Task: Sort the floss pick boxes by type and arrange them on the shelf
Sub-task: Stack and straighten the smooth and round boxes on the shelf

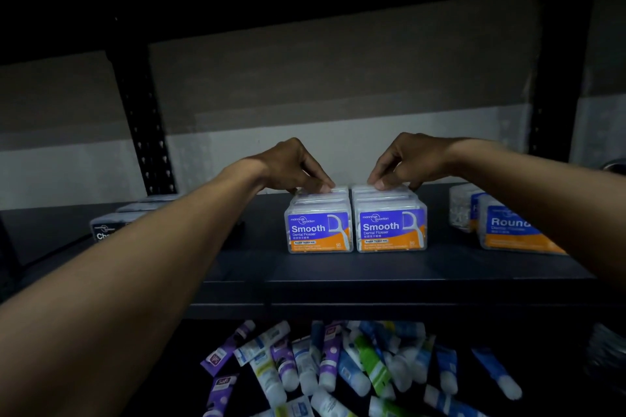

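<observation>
Two rows of clear "Smooth" floss pick boxes with blue and orange labels stand side by side at the middle of the dark shelf (338,267). My left hand (294,167) grips the top of a box toward the back of the left row (320,230). My right hand (406,162) grips a box top in the right row (391,228). "Round" boxes (508,230) with similar labels stand at the right, partly behind my right forearm. Dark-labelled boxes (108,228) sit at the left, mostly hidden by my left forearm.
A black perforated upright (142,132) rises at the back left and another at the right (542,78). Below the shelf lies a heap of several toothpaste tubes (338,369). The shelf's front strip lies bare before the boxes.
</observation>
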